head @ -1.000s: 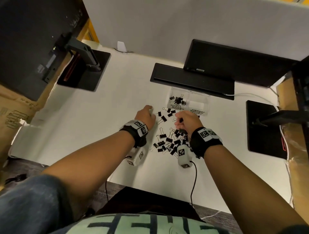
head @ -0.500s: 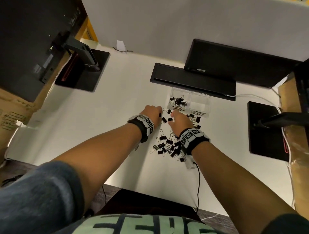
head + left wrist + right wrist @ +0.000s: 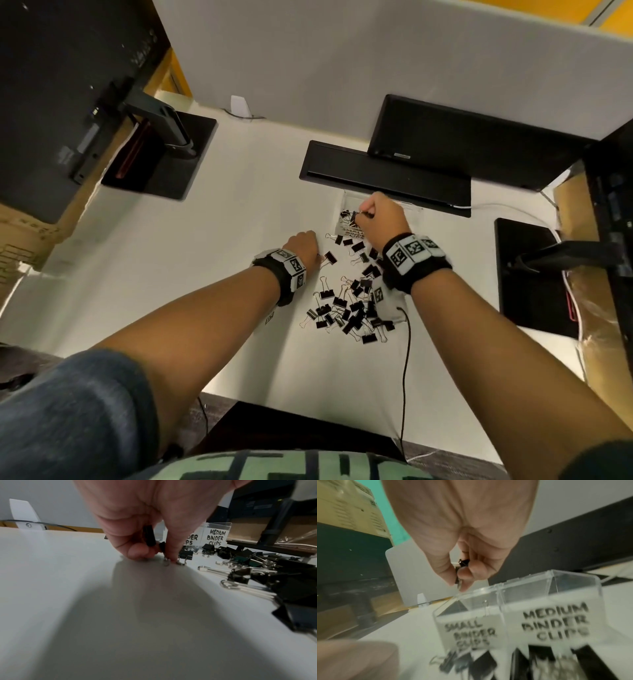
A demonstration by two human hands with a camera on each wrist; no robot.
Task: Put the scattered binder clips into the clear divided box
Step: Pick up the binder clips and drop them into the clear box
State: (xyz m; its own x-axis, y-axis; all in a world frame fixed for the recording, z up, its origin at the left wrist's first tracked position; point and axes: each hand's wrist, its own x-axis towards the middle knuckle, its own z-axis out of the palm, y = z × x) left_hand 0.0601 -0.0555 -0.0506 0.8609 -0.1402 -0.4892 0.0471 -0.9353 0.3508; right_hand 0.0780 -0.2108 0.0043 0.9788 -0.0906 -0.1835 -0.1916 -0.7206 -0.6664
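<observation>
Clearly these binder clips (image 3: 349, 308) are going to handle as light, stiff little things: a hard folded black body with two thin wire handles that swing and snag on each other, so I would judge the handles or the flat sides of the body the sensible places to take hold. The right hand (image 3: 380, 219) is hovering in the upper middle of the head view, over the left-hand compartment of the clear box (image 3: 539, 588), the one labelled for small clips, and its thumb and fingertips (image 3: 464, 586) are pinching a small clip (image 3: 463, 562) that is hanging more or less upright above the rim, though blur is keeping me from telling which end points down. The left hand (image 3: 301, 245) is pressing down on the white desk (image 3: 239, 222) left of centre, its thumb and fingers closed together on a small clip (image 3: 162, 547) standing nearly on end, black body up and wire loops touching the desk; a second dark clip seems tucked higher in that grip. Most clips are lying flat in a tangled heap in the middle of the frame, between the two wrists, long axes pointing every way, with a loose trail running up toward the box; a few are already sitting in the small compartment. Pulling one from the heap is likely to drag neighbours along by the hooked handles.
</observation>
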